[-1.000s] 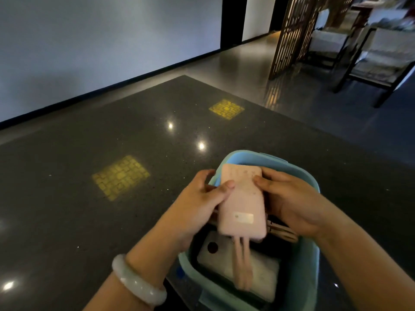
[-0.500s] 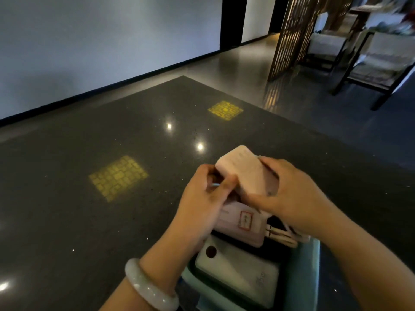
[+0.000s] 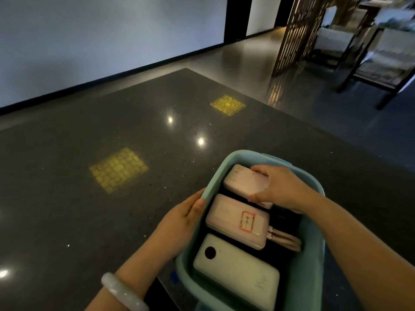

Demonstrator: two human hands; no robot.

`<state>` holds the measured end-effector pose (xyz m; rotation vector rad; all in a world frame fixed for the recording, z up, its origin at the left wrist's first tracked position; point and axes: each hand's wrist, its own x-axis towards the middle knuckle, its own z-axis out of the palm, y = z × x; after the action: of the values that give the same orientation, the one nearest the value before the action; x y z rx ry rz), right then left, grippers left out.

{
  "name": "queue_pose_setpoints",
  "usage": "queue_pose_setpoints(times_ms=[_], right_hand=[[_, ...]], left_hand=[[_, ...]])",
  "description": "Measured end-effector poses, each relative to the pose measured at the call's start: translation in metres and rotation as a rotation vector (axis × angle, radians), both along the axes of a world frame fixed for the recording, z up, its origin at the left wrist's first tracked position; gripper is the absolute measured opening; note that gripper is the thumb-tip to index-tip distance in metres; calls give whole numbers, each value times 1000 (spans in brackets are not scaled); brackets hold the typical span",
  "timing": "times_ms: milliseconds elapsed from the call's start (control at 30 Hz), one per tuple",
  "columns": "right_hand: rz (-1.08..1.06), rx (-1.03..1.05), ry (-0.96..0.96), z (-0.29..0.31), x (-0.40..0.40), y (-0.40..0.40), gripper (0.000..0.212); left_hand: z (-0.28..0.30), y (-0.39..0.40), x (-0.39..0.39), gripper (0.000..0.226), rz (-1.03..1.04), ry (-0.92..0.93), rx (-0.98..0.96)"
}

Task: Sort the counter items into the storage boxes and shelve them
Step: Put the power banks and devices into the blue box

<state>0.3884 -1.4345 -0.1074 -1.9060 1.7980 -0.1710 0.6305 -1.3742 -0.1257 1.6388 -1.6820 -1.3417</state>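
- The right hand [image 3: 283, 189] grips a pink power bank [image 3: 244, 181] at the far end of the blue box [image 3: 314, 254], lower right of the frame.
- The left hand [image 3: 179, 221] clasps the box's left rim, thumb hooked inside.
- Two more power banks lie nearer.

A box [image 3: 314, 239] sits on the counter [image 3: 89, 221], near its right edge and close to the person. Three power banks lie in it in a row: the near bank [image 3: 235, 272] at the front, the middle bank [image 3: 235, 221] just behind it, the far bank [image 3: 244, 180] at the back wall. The right hand [image 3: 283, 187] is on the far bank, inside the box. The left hand [image 3: 179, 223] is at the box's left wall, thumb on the rim. Chairs [image 3: 370, 57] stand on the floor beyond the counter, to the right.
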Motion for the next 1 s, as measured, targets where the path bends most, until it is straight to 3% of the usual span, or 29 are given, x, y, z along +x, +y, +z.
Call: queue_pose_setpoints(times_ms=[167, 300, 400, 600, 1000], right_hand=[[36, 71, -89, -15, -10, -5, 85], [-61, 73, -361, -22, -16, -11, 50], [-152, 44, -352, -28, -14, -16, 36], [-202, 153, -452, -30, -13, -10, 32], [-144, 174, -486, -34, -15, -12, 38]], left_hand=[[-6, 0, -1, 41, 5, -55, -47], [-6, 0, -1, 41, 4, -78, -57], [-6, 0, -1, 43, 0, -105, -59], [-7, 1, -1, 44, 12, -115, -80], [-10, 1, -1, 45, 20, -109, -90]])
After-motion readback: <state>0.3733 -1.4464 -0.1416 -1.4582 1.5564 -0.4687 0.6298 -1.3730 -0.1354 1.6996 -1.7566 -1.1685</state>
